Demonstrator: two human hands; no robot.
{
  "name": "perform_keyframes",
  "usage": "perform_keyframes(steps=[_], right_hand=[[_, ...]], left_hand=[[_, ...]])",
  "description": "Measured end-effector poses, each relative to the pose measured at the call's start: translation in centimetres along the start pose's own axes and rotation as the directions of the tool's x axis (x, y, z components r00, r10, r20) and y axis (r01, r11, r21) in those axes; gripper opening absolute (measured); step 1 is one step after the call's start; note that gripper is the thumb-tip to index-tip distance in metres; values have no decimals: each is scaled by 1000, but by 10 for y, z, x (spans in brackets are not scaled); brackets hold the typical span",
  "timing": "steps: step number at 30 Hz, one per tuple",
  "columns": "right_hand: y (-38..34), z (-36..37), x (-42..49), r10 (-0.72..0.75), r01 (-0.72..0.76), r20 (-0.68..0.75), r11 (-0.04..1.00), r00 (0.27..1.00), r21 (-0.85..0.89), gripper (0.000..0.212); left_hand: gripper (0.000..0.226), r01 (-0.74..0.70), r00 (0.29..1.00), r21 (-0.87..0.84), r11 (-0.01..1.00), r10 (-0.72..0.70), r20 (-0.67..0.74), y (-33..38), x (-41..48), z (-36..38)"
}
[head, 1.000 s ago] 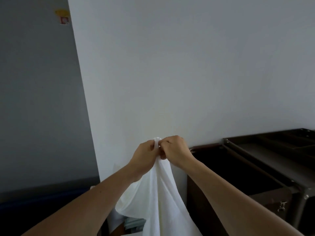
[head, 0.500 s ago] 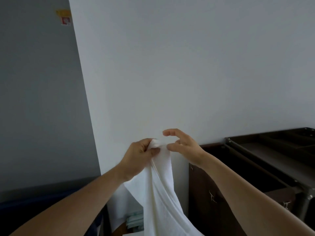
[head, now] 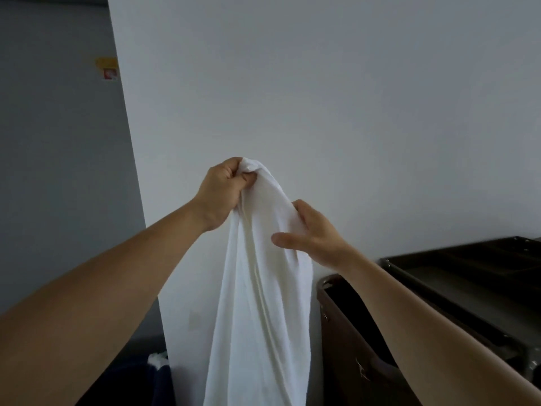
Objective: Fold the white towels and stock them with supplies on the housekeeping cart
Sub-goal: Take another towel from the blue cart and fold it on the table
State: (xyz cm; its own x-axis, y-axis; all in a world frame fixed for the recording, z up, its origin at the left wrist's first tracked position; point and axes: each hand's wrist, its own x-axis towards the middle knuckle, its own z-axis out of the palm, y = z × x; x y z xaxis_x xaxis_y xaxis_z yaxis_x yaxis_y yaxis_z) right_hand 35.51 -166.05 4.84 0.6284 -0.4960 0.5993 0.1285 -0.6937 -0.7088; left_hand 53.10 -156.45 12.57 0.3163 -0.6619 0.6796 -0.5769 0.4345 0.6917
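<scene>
The pale wall [head: 322,98] fills the view, with the dark housekeeping cart [head: 456,271] low at right. The white towel [head: 263,303] hangs just left of the cart, its long axis vertical, running down out of frame between the forearms. The left hand [head: 227,190] clenches its bunched top. The right hand [head: 314,235], lower and nearer the cart, loosely pinches the right edge between thumb and fingers, probably ready to slide toward a corner.

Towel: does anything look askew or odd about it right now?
Nothing damaged or spilled. The white towel hangs bunched in long creases rather than spread, gripped at its top by the left hand, the right hand cupping its edge.
</scene>
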Motion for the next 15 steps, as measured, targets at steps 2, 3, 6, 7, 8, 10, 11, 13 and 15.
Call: perform_keyframes(steps=[2,3,6,7,8,10,11,13,15], right_hand=[[14,-3,-9,46,-42,-61,996,997,72,62],[23,-4,-13,51,-40,-85,992,995,123,67],[39,-10,-24,68,-64,-28,992,997,112,81],[41,-12,-27,102,-104,24,991,994,83,80],[44,-15,-29,147,-150,73,988,986,38,76],[52,-18,-35,209,-201,118,977,971,-79,70],[57,-19,-38,220,-206,117,971,968,-124,69],[69,-20,-46,234,-212,121,963,965,-168,66],[79,-20,-55,251,-219,140,953,958,-211,59]], left_hand=[[12,1,999,-20,1000,0,55,3,-5,2],[13,6,996,-41,999,-2,85,3,-7,3],[13,-3,995,-22,1000,5,97,-2,-13,1],[14,-7,997,-1,1000,7,81,-5,-13,0],[14,-10,998,25,1000,9,58,-7,-13,-2],[14,-12,1000,71,997,13,-14,-14,-12,-4],[15,-4,998,85,996,9,-60,-17,-10,-6],[16,31,989,109,994,-15,-148,-26,-7,-12],[16,63,976,148,987,-30,-214,-34,-4,-18]])
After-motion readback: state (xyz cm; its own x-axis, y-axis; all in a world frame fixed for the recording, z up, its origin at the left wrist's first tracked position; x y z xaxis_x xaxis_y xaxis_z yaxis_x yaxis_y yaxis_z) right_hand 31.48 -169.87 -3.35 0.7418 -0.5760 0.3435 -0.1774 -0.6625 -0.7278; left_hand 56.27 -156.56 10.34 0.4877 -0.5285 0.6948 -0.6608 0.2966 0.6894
